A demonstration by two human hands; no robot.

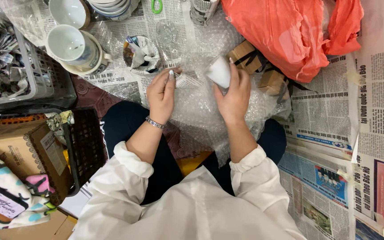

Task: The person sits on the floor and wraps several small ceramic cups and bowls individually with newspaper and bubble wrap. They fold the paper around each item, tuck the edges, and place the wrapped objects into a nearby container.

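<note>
White ceramic cup (219, 71), small and smooth, is gripped in the right hand (234, 95): fingers curl round its side and the cup tilts toward the left. Left hand (161, 94) is closed in a pinch on a crumpled piece of printed newspaper (186, 81), held just beside the cup's mouth. Both hands work above a clear sheet of bubble wrap (201, 118) spread over the lap. A silver bracelet (154, 123) sits on the left wrist; both forearms emerge from white sleeves.

Surroundings, head view: white teacup with handle on a saucer (74, 46) lies upper left, beside a grey plastic basket (36, 75) filled with crumpled paper. A round bowl stuffed with newspaper (141, 55) stands near the left hand. Orange plastic bag (290, 31) lies upper right, partly over brown cardboard boxes (245, 55). Newspaper sheets (334, 111) cover the floor.
</note>
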